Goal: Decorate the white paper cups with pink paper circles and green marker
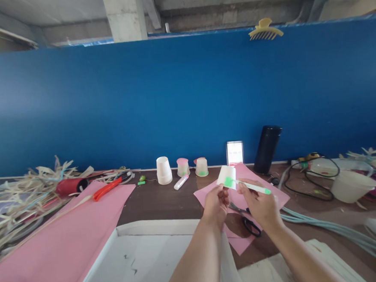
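Observation:
My left hand (215,204) is closed round a small white paper cup (226,175), held up above the table with a green patch on its side. My right hand (260,204) grips a green marker (254,188) whose tip touches the green patch on the cup. Both hands hover over a small pink paper sheet (276,199), where black-handled scissors (249,222) lie. At the back of the table stand a stack of white cups (163,170), two upturned cups with pink and green colouring (202,166), and a marker (181,182) lying beside them.
A large pink sheet (54,249) covers the left of the table, with dried straw (18,200), a red roll (70,186) and an orange cutter (107,188). A white board (141,251) lies in front. A black cylinder (267,149), cables (307,184), a white bowl (350,185) and a hose (336,229) sit right.

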`<state>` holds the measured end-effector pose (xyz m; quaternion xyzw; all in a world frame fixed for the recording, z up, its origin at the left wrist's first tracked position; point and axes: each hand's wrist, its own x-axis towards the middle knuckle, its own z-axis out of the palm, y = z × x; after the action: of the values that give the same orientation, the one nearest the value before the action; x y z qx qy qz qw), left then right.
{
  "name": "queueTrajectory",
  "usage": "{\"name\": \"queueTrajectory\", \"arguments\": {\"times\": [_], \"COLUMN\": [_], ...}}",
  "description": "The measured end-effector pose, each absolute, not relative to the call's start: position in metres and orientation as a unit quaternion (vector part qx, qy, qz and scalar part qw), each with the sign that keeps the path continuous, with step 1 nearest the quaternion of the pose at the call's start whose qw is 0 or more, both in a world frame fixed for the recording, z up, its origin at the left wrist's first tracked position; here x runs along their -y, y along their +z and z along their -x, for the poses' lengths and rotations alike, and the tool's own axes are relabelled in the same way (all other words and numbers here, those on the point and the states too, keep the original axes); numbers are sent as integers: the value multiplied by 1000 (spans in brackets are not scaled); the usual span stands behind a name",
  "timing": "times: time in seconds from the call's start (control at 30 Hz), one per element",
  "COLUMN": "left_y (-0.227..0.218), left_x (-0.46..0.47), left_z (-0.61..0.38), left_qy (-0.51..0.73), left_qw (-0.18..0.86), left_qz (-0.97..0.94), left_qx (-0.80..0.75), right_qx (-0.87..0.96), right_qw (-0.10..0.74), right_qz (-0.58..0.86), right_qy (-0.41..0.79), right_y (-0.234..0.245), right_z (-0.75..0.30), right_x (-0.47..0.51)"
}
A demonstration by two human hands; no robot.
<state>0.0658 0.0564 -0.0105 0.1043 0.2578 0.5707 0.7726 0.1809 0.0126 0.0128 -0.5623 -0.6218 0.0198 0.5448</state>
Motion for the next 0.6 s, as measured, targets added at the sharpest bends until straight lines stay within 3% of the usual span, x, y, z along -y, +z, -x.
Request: {"name": "queueTrajectory", "arguments": {"times": [0.6], "left_y": [-6], "left_x": [-55], "left_z": [-65], "left_qy": [564], "left_qw": [778], "left_qz": [-95], "left_qx": [-259], "right_qx": [615], "right_qw": [557], "right_qz": [558], "right_qy": [30], "right_y": [13], "right_z": [-180], "right_x": [-13]}}
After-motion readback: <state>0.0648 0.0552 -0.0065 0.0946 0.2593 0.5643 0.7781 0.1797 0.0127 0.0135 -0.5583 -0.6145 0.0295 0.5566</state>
